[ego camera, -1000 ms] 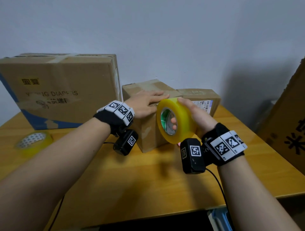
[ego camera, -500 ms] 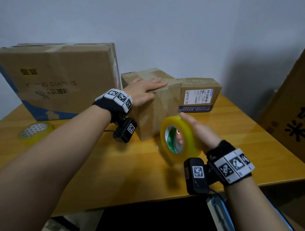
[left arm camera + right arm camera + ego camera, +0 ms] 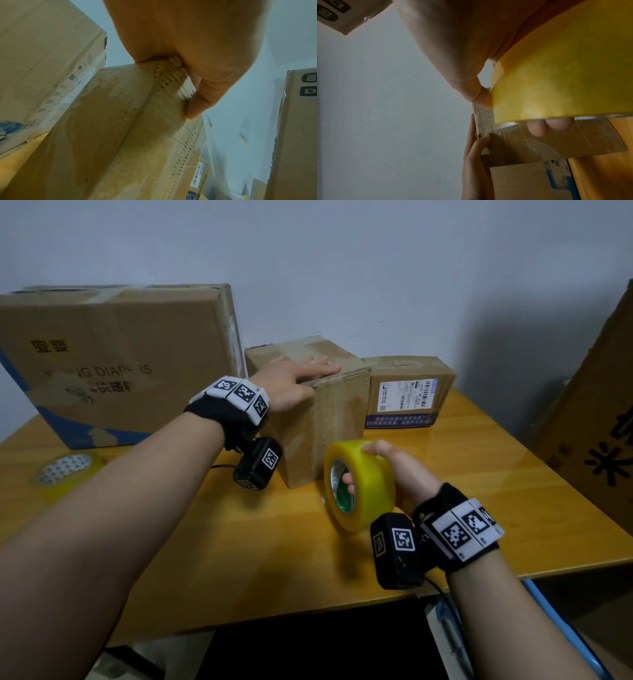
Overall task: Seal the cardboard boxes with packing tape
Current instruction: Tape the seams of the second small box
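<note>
We are at a yellow wooden table [image 3: 212, 559] set against a pale, plain wall [image 3: 376, 268]. In the middle of it stands the small cardboard box [image 3: 318, 422], its front face already covered with clear tape. Our left hand [image 3: 291, 385] lies flat on the top of this box, fingers straight and together, thumb down over the front top edge (the left wrist view shows the thumb pressing the taped corrugated edge). Our right hand [image 3: 397, 470] grips the yellow tape roll [image 3: 359, 484]: thumb on the outer face, fingers hooked through the green core. The roll stands on edge, low over the table, just in front of the box's lower right corner; we cannot tell whether it touches the tabletop.

Just to the right of the small box sits a labelled parcel [image 3: 407, 392]. To the left stands a big diaper carton [image 3: 113, 364], and in front of it a second tape roll [image 3: 65, 470] lies flat. 1 more large carton [image 3: 596, 419] rises at the right edge.
</note>
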